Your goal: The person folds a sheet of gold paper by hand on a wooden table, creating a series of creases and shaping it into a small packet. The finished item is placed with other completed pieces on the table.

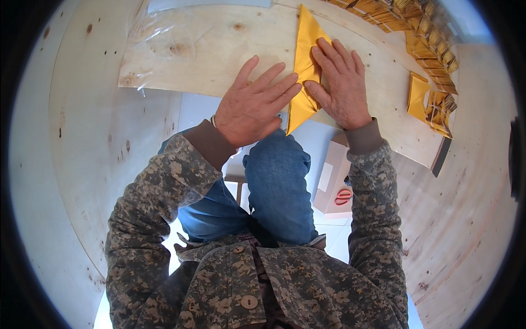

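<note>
A sheet of shiny gold paper (308, 41), folded to a long pointed shape, lies on the wooden table (219, 49) and reaches past its near edge. My right hand (342, 82) rests on its right side, fingers stretched over the paper and thumb pointing left. From the left, my left hand (255, 101) touches the paper's left edge with its fingertips, the fingers spread. Neither hand grips the paper. Part of the paper's right side is hidden under my right fingers.
Rows of folded gold paper pieces (422, 41) curve along the table's far right, with a flat gold piece (418, 96) nearer. Clear plastic film (156, 33) lies at the left. Below the table stands a cardboard box (329, 186) with red-handled scissors (343, 197) on it.
</note>
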Demonstrator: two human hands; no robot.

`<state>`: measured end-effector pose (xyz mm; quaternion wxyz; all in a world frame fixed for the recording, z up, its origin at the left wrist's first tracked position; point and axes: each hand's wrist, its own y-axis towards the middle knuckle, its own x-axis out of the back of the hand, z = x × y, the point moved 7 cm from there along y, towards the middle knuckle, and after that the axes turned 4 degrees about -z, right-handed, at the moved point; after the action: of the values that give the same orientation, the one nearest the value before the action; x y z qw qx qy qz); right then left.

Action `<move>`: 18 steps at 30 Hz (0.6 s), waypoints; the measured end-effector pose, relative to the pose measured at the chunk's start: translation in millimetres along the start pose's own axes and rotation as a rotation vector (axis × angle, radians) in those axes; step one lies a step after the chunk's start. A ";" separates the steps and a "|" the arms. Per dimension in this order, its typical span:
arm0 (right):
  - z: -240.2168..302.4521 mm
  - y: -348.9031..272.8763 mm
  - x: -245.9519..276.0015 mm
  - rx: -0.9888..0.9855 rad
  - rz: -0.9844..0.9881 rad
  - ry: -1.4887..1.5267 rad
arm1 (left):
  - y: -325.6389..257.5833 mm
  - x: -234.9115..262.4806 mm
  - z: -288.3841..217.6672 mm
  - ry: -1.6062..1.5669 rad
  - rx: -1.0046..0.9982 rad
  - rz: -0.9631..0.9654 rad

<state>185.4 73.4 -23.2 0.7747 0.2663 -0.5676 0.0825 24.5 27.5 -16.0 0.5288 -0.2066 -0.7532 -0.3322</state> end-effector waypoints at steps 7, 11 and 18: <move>-0.7 -1.1 -0.6 0.001 0.003 0.003 | -3.0 -5.1 0.8 0.077 -0.005 -0.005; -0.6 -0.9 -0.8 0.002 0.004 -0.014 | -9.1 -4.8 -0.3 -0.001 -0.013 -0.035; -0.7 -0.7 -1.1 -0.005 0.008 -0.015 | -12.4 -6.4 -9.2 0.012 -0.116 -0.097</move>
<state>185.9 73.3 -24.5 0.7708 0.2629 -0.5745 0.0820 24.6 12.5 -23.4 0.5037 -0.1982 -0.7386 -0.4018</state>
